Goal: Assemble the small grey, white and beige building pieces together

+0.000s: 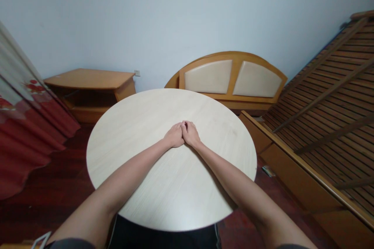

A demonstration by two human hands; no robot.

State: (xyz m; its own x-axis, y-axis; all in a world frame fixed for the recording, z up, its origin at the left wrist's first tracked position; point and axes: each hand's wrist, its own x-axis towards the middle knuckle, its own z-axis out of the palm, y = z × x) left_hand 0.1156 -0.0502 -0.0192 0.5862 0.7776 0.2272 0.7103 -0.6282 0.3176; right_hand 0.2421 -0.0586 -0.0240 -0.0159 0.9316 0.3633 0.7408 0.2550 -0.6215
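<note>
Both of my hands rest together near the middle of a round, pale wood-grain table (175,198). My left hand (174,135) lies back-up on the tabletop with its fingers drawn together and curled. Against its inner side sits my right hand (191,134), its fingers also curled and its thumb turned toward the left hand. A small dark gap shows between the right thumb and forefinger. The two hands touch at the thumbs and fingertips. No object shows in either hand, and the palms are hidden. Both forearms stretch forward across the table.
A low wooden cabinet (90,79) stands at the back left beside a red and white curtain (41,124). Behind the table a padded headboard (233,56) leans by the wall. On the right are a slatted bed frame (330,97) and its side board (295,175).
</note>
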